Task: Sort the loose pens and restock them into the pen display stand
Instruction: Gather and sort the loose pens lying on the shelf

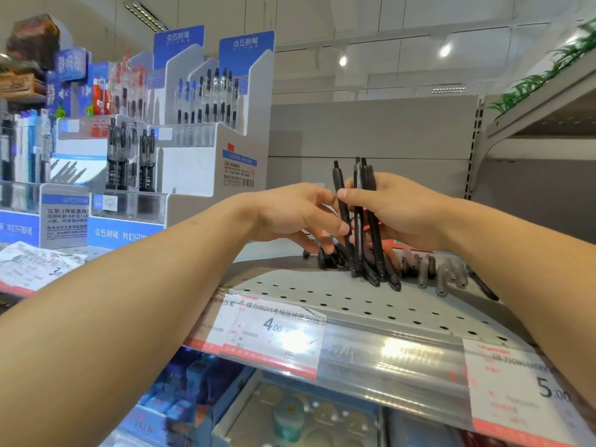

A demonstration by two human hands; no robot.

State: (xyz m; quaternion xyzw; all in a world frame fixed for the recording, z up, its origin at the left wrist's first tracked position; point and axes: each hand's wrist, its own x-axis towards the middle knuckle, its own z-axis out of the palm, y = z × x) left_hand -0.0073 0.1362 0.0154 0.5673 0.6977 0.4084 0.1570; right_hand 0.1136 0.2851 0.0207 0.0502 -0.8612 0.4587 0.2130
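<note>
My right hand [396,211] grips a bunch of black pens [362,201] upright, their tips resting on the perforated shelf [322,298]. My left hand [296,214] reaches in from the left with curled fingers and touches the leftmost black pen of the bunch; its fingertips hover over loose black pens [329,256] lying on the shelf. Brownish loose pens [429,269] lie to the right, partly behind my right wrist. The tiered white and blue pen display stand [193,162] stands at the left, holding rows of pens.
More stands and boxed pens [29,150] fill the far left. Price tags [274,330] hang along the shelf's front rail. A grey back panel [371,133] closes the shelf behind. Another shelf [541,117] juts out at upper right. Stock sits on the shelf below [290,414].
</note>
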